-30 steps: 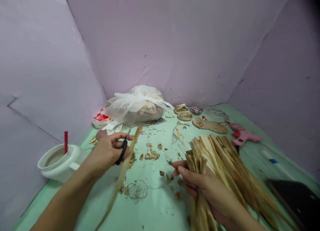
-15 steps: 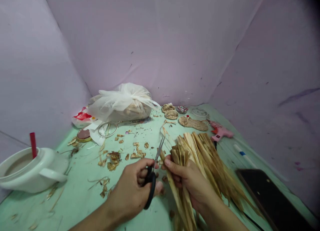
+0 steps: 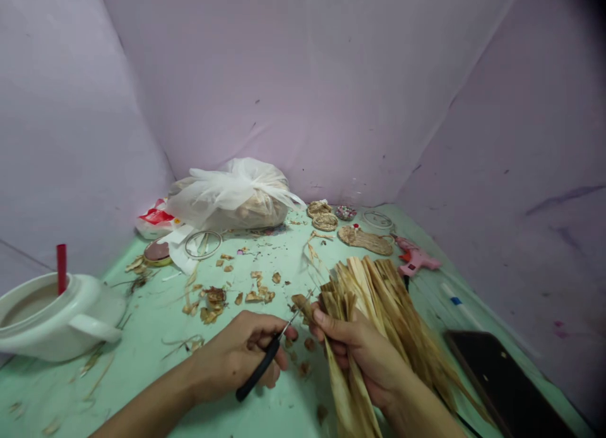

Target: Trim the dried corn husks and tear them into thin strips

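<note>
My left hand [image 3: 250, 349] is closed around black-handled scissors [image 3: 262, 366], whose thin blades point up and right. The blades meet the brown end of one dried leaf strip [image 3: 303, 305]; whether they are closed on it I cannot tell. My right hand [image 3: 353, 340] grips a bundle of dried leaf strips [image 3: 348, 387], with their tops standing above my thumb and their lengths hanging toward me. Right beside that hand, a larger fan of dried leaves [image 3: 402, 324] lies on the green table.
Leaf scraps [image 3: 255, 293] litter the table [image 3: 161, 299]. A white pot [image 3: 95, 305] stands left, a tied plastic bag [image 3: 237, 198] at the back. Woven sole shapes [image 3: 367, 239], a pink glue gun [image 3: 416, 258], a marker [image 3: 459, 305] and a phone [image 3: 502, 375] lie right.
The scissors have swung lower and tilted further right, bringing their blades onto the strip's end. My left hand has dropped slightly left. My right hand keeps its grip on the bundle.
</note>
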Action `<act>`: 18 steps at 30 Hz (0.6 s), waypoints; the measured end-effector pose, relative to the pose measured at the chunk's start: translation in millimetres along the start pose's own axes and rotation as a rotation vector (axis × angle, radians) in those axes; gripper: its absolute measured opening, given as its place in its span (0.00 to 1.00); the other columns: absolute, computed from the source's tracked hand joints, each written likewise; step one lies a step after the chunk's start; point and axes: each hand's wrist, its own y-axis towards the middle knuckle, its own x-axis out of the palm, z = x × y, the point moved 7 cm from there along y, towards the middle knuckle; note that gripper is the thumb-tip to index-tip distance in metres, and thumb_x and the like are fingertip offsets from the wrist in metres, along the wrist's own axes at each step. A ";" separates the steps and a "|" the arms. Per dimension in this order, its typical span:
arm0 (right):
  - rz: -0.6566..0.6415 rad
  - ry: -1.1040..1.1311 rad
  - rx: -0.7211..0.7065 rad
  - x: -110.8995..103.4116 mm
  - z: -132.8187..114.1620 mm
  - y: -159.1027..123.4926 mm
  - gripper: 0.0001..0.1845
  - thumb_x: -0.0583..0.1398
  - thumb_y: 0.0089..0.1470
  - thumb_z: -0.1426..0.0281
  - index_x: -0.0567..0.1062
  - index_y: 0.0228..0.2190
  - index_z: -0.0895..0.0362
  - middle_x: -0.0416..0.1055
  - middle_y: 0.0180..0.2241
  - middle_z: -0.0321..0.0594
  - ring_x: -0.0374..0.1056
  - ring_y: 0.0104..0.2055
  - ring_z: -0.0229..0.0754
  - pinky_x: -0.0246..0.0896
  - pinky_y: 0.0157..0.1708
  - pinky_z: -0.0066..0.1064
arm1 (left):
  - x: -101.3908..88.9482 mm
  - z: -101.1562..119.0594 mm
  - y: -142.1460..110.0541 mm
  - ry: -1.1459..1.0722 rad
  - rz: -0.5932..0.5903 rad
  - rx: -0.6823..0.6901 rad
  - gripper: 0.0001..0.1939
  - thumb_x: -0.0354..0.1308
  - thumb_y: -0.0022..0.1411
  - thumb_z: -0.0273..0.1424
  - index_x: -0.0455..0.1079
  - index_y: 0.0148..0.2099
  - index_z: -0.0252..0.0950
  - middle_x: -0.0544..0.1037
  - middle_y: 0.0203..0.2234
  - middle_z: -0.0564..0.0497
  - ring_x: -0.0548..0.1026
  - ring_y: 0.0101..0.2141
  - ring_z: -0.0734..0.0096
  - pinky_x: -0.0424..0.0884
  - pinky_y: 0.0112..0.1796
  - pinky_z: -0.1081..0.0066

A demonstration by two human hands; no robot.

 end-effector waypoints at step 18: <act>0.030 0.125 -0.093 -13.1 -28.2 -9.6 0.18 0.68 0.35 0.62 0.71 0.28 0.57 0.52 0.15 0.26 0.43 0.15 0.26 0.39 0.12 0.19 | -74.2 37.4 -34.0 0.163 0.715 0.056 0.24 0.60 0.44 0.34 0.63 0.45 0.34 0.74 0.22 0.51 0.71 0.17 0.74 0.57 0.11 0.80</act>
